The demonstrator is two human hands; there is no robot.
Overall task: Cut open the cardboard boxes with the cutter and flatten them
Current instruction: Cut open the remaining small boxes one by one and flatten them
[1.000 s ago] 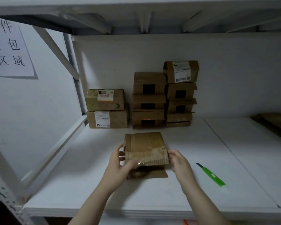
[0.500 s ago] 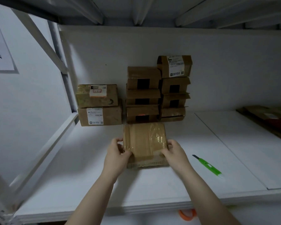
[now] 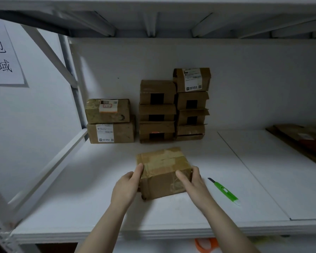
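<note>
Matt brown cardboard box [image 3: 162, 172] with glossy tape; green plastic cutter [image 3: 223, 191]; smooth white shelf [image 3: 80, 207].

Clipped and hidden:
The wall sign [image 3: 2, 52] runs off the left edge, flat cardboard [image 3: 303, 141] off the right, an orange object [image 3: 205, 246] half-hidden below the shelf [image 3: 80, 207] (box labels [image 3: 192, 79] too small to read).

To my left a paper sign [image 3: 5, 52] with black characters hung on the wall, beside a slanted white brace [image 3: 49, 52]. Before me lay the white shelf [image 3: 91, 207]; below its front edge something orange [image 3: 205, 245] showed.
</note>
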